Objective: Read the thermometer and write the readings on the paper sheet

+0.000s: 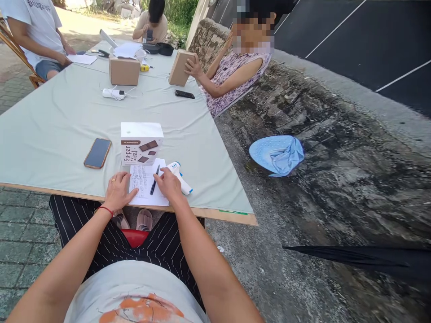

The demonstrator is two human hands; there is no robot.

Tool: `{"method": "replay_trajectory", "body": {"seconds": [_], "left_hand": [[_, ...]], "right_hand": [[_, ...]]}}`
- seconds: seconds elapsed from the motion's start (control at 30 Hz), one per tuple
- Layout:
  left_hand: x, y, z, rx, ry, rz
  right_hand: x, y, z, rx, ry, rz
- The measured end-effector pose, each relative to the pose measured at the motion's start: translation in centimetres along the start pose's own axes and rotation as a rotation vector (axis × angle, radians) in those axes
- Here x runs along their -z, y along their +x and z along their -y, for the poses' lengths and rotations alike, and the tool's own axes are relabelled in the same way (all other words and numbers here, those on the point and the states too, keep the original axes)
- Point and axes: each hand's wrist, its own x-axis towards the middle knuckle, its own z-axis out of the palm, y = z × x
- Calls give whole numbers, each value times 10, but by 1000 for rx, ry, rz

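Note:
My left hand (117, 190) lies with its fingers apart at the left edge of a printed sheet of paper (141, 193) by the table's near edge. On the sheet rests a dark pen (153, 185), slanted. My right hand (169, 183) reaches it from the right, thumb and index finger closed at the pen's side. Just beyond that hand lies a white and blue handheld thermometer (185, 187), partly covered by my fingers. A white box printed "Super Meal" (141, 146) stands upright at the sheet's far end. Left of the box is a phone (97, 153).
Farther along the cloth-covered table (60, 148) are a cardboard box (124, 72), a white device with a cable (113, 93) and another phone (184, 94). A person at right holds a cardboard box (182, 68); two others sit beyond. A blue hat (278, 154) lies on the rock ledge.

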Motion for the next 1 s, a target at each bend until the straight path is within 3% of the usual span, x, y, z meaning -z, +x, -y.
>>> {"method": "replay_trajectory", "body": {"seconds": [0.17,0.37,0.47,0.7,1.0], "left_hand": [[-1,0,0,8,-9,9],[1,1,-4,10,18,25],[1,1,-6,12,25,30],[-4,1,-2,27,50,44],[-2,1,-3,22,38,36]], "right_hand": [[-16,12,11,-33,79,14],[-14,-5,-5,-71,757,-44],[-17,-22,2,-24,949,-106],[-21,-52,18,23,955,-65],[-23,-48,7,-104,830,-120]]}}
